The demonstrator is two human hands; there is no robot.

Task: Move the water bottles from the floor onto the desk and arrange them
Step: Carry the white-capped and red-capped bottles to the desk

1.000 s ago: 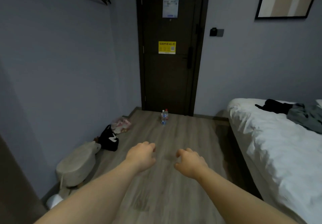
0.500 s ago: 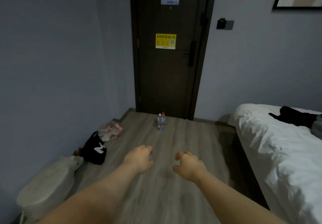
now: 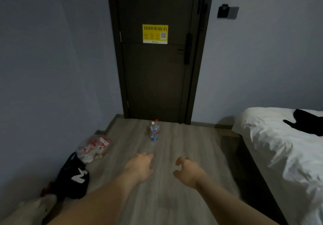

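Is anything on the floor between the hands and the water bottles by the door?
Nothing visible. Bare floor runs from the left hand and right hand to the water bottles. The plastic bag and black bag lie off to the left by the wall, the bed to the right.

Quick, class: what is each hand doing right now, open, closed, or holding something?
Left hand: open, fingers relaxed, holding nothing.
Right hand: open, fingers loosely curled, holding nothing.
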